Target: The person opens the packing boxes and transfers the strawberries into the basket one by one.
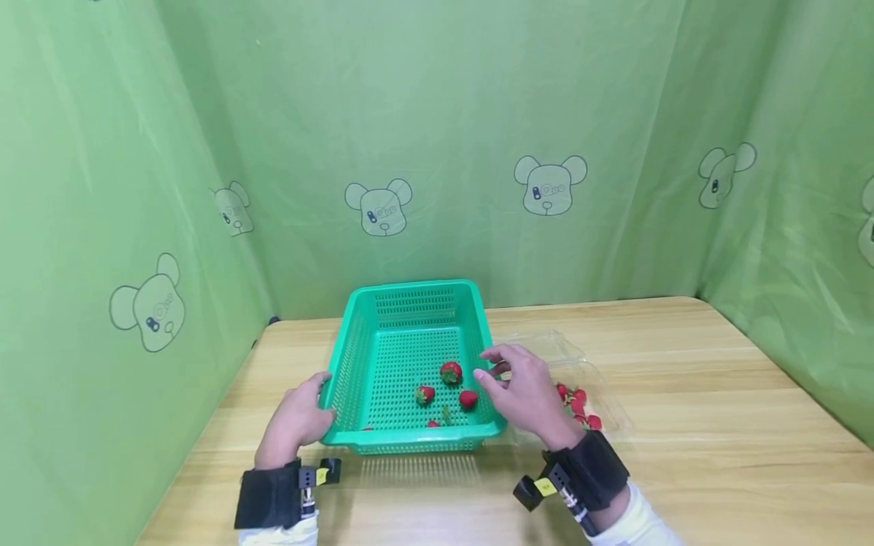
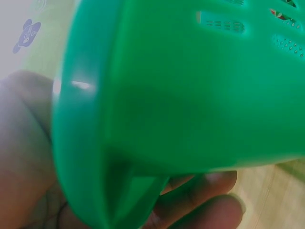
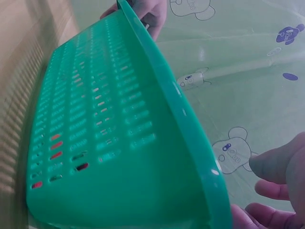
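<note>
- While the left hand grips the near-left corner of a green plastic basket, the right hand is poised at the opposite side.
- Left hand: fingers curled under the rim, palm against its outer edge, as the left wrist view shows.
- Right hand: thumb and fingers bent but parted, pinching nothing; whether a fingertip brushes the rim I cannot tell.
- Basket: between the two hands, above the worktop; whether its near end is raised is unclear.
- Direction: the basket's hollow faces up. Its long axis appears to run away from the person, from between the hands toward the curtain, with a short end nearest the body.
- Inside, strawberries lie toward the near end, mostly closer to the right hand. One has its leafy cap turned toward the left hand.
- Beyond and beside the right hand, on its outer side, a clear plastic container holds more red fruit.
- Step in hand, as I judge it: taking hold of the basket from both sides. The next move seems to call for the right hand closing on its rim, keeping the basket level so the fruit does not roll.
</note>
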`<action>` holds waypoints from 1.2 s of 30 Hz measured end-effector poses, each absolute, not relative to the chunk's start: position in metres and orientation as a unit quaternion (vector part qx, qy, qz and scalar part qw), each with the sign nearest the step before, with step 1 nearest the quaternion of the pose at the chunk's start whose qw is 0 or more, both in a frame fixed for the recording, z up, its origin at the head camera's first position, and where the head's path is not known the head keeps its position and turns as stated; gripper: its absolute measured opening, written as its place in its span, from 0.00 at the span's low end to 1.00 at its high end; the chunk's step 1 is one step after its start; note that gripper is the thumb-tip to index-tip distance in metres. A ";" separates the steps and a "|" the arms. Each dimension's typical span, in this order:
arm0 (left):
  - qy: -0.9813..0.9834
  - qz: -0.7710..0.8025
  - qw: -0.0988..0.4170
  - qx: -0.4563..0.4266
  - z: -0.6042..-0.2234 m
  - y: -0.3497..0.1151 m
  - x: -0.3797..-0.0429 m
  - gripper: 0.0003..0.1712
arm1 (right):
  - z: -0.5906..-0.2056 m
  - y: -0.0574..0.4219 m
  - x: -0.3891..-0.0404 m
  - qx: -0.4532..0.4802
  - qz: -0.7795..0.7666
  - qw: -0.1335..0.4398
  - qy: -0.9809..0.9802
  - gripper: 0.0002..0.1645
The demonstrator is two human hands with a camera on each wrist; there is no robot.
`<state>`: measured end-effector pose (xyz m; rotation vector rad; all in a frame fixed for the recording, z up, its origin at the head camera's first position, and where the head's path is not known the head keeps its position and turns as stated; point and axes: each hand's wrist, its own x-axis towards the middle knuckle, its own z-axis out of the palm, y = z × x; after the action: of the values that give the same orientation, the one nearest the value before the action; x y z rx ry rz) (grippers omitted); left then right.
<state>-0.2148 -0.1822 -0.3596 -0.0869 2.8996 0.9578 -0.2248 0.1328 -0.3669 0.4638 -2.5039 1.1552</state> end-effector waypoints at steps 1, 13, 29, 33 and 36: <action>0.949 0.312 0.043 -0.028 -0.360 -0.182 -0.215 0.36 | -0.366 0.134 -0.225 0.162 0.408 0.172 -0.882 0.17; 0.946 0.320 0.047 -0.030 -0.358 -0.183 -0.214 0.37 | -0.363 0.144 -0.227 0.135 0.404 0.157 -0.891 0.17; 0.948 0.314 0.045 -0.027 -0.359 -0.183 -0.215 0.37 | -0.362 0.160 -0.231 0.144 0.375 0.180 -0.898 0.13; 0.948 0.313 0.045 -0.027 -0.360 -0.183 -0.215 0.37 | -0.363 0.163 -0.231 0.147 0.362 0.176 -0.903 0.13; 0.949 0.311 0.046 -0.028 -0.361 -0.182 -0.215 0.36 | -0.363 0.167 -0.232 0.147 0.357 0.168 -0.907 0.13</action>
<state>-0.2152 -0.1819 -0.3607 -0.0845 2.8972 0.9507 -0.2317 0.1665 -0.3630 0.4187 -2.5806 1.0147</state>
